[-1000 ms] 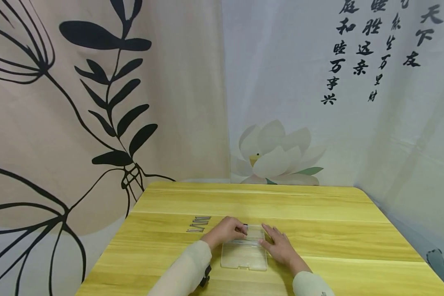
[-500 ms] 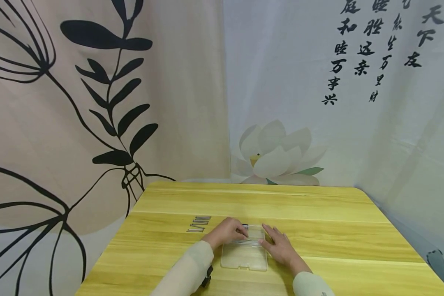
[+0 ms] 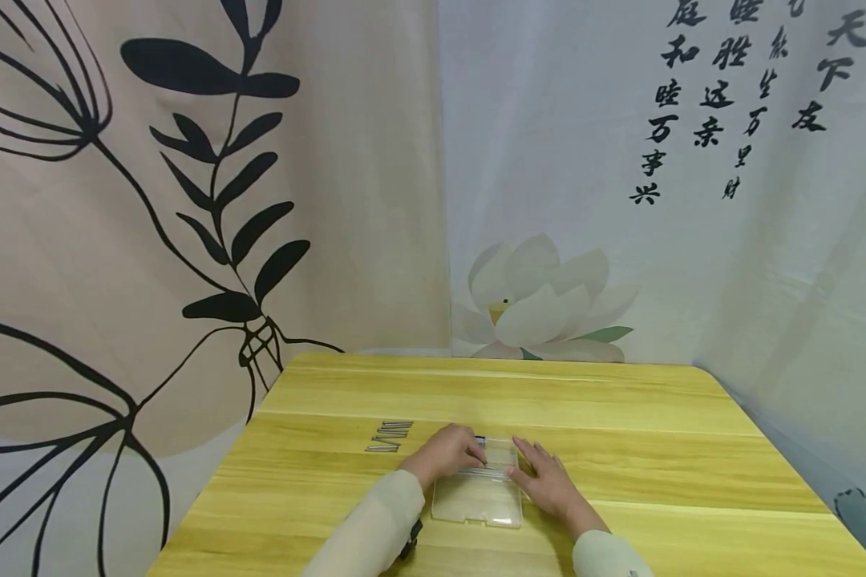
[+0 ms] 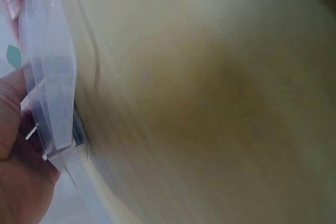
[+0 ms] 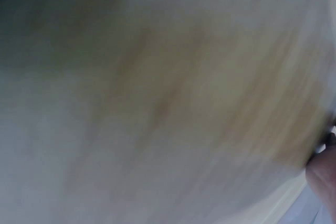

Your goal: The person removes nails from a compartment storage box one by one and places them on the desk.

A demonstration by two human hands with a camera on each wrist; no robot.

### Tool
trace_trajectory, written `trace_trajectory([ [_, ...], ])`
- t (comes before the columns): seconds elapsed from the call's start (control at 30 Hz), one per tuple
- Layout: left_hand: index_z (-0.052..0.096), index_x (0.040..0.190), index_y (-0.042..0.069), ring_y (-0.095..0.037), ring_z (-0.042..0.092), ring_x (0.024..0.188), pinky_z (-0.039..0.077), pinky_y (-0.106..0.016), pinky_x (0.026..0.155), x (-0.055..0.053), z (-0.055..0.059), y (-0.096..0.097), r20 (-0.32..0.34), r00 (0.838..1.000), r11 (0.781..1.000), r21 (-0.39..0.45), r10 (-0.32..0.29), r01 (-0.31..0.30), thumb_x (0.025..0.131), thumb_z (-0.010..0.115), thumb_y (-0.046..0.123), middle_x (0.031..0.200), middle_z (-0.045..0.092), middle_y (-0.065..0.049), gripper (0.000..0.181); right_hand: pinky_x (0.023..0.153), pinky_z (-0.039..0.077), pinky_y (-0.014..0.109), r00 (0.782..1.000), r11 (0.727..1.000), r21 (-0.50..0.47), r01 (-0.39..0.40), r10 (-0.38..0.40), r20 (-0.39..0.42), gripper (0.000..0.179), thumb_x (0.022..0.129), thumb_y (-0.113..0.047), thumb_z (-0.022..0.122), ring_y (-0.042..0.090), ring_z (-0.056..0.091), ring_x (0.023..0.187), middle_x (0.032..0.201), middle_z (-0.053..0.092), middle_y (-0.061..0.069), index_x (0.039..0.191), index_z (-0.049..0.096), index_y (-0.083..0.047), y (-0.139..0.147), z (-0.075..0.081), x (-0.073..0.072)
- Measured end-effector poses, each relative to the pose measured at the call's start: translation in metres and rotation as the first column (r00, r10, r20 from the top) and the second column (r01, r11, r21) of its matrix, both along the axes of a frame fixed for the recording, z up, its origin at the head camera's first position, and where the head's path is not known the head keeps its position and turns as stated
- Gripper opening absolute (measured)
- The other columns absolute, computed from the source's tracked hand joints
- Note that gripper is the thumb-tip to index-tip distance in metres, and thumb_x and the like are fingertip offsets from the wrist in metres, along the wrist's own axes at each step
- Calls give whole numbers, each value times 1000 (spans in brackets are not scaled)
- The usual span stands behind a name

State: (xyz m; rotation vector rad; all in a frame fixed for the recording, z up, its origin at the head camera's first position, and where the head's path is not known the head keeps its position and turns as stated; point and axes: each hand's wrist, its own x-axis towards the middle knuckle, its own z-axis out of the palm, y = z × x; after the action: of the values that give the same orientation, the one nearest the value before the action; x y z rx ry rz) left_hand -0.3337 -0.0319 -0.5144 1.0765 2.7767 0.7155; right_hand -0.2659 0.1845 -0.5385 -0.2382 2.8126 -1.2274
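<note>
A clear plastic box (image 3: pixel 501 455) lies on the table with its hinged lid half (image 3: pixel 476 502) laid open towards me. My left hand (image 3: pixel 451 451) reaches over the box's left side with fingers curled. In the left wrist view, a thin bright metal piece, apparently a nail (image 4: pixel 32 131), shows between the left fingers. Dark metal (image 4: pixel 78 127) shows at the box's corner there. My right hand (image 3: pixel 546 481) rests along the box's right edge, fingers extended. Several thin metal nails (image 3: pixel 388 435) lie in a loose column left of the box.
The wooden table (image 3: pixel 649 449) extends around the box on all sides. Behind it hangs a printed cloth (image 3: pixel 375 176) with plant and lotus designs. A black strap device (image 3: pixel 410 540) sits at the left wrist.
My left hand and forearm have shifted slightly to the right over the box. The right hand, box and loose nails keep their places.
</note>
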Motion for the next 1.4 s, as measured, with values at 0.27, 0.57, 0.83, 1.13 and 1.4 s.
trace_trajectory([
  [0.27,82,89,20,1,51,73,46,-17,69,3,3,5,-74,997,993,-116,8,-17,86,78,21,79,57,15,5,113,2,64,1000,1000,-2,4,-4,-6,63,100,-36,59,46,17,145,154,34,23,154,37,-11,1,0,0],
  [0.57,80,89,21,2,48,73,44,-16,69,4,5,4,-116,992,985,-171,-57,36,89,75,24,81,56,15,6,113,3,64,1000,1000,0,-1,1,-16,63,100,-35,58,47,18,145,154,34,23,153,37,-10,2,1,0],
  [0.83,79,90,20,1,46,72,42,-15,68,3,5,1,-139,984,978,-190,-107,80,91,73,24,80,54,14,7,114,3,64,1000,1000,2,-1,1,-10,63,100,-37,59,47,17,145,154,34,23,153,37,-11,2,3,0],
  [1.13,77,87,21,0,47,74,43,-17,71,3,8,1,-135,983,970,-224,-128,95,93,72,22,80,54,14,8,114,5,63,1000,1000,11,-1,2,-28,63,100,-36,59,47,19,144,153,35,24,153,38,-9,1,2,0],
  [1.4,76,84,18,2,51,73,45,-16,74,-1,8,-2,-130,978,967,-218,-164,133,93,71,18,80,60,14,10,113,4,64,1000,1000,6,-3,4,-28,62,100,-35,59,48,19,144,153,36,23,152,39,-9,1,2,1],
])
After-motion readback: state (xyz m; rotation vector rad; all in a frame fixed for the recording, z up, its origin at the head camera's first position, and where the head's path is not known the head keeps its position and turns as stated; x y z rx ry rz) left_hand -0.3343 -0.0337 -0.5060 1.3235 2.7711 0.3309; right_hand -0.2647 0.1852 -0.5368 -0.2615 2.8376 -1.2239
